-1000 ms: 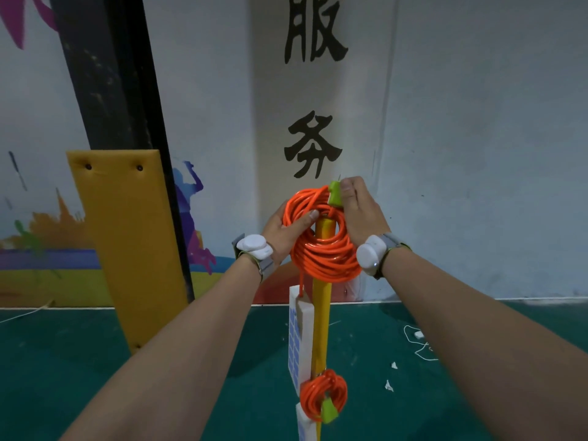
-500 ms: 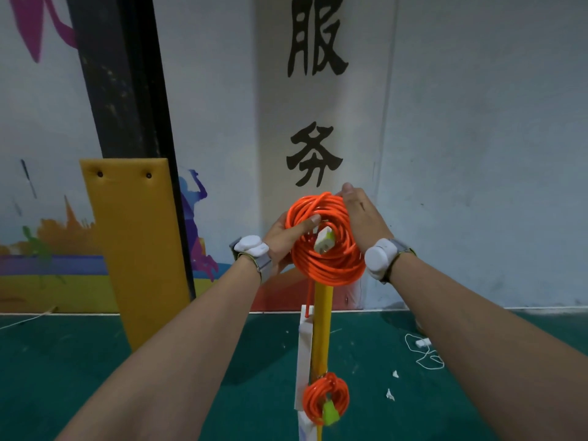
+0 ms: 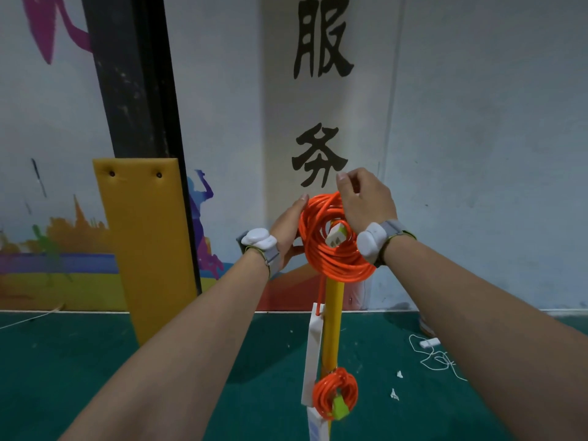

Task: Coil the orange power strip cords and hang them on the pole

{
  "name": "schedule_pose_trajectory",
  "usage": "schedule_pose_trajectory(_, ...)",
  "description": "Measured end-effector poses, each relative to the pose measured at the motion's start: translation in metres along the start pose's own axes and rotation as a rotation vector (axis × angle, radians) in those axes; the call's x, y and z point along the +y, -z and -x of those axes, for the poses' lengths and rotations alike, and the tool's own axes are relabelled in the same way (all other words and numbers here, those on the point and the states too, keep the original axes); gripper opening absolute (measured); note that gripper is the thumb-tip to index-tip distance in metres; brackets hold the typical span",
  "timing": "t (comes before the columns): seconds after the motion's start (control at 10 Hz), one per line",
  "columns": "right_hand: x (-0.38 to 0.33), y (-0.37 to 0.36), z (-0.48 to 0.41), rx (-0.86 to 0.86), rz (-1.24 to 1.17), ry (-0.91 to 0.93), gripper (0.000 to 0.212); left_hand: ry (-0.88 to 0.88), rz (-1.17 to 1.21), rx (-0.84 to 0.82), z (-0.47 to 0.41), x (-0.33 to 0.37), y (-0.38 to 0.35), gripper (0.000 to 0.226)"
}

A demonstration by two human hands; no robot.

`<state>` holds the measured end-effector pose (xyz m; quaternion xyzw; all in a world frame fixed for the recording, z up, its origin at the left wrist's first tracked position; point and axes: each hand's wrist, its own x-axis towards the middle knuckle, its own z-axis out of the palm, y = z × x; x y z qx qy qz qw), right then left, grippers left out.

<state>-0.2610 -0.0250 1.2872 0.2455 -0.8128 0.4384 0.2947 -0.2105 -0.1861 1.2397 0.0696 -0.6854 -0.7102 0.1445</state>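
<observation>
**Presently: large cord coil at pole top, both hands on it**

Nearest and lowest, a small orange coil (image 3: pixel 334 393) hangs on the yellow pole (image 3: pixel 332 316), with a green plug (image 3: pixel 339 407) at its lower edge. A white power strip (image 3: pixel 313 351) hangs upright against the pole's left side on a single orange strand, its long axis vertical like the pole's. At the pole top, the large orange coil (image 3: pixel 334 259) faces the camera flat, and a white-green plug (image 3: pixel 336 235) shows through its opening. The left hand (image 3: pixel 288 227) lies against the coil's left edge, fingers straight. The right hand (image 3: pixel 362 202) curls over the coil's top right edge, gripping loops. Behind are the green floor (image 3: pixel 95 361) and a yellow pad (image 3: pixel 149 237).
</observation>
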Motion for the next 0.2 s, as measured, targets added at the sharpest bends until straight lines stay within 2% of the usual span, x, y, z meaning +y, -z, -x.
schedule_pose_trajectory(0.1,-0.021,-0.003,0.003,0.025,0.148,0.070,0.038,-0.046,-0.052,0.013,0.009,0.010,0.015,0.060)
schedule_pose_trajectory(0.2,-0.049,-0.015,0.004,0.071,0.187,0.162,0.040,-0.129,-0.040,0.090,0.011,0.022,0.043,0.060)
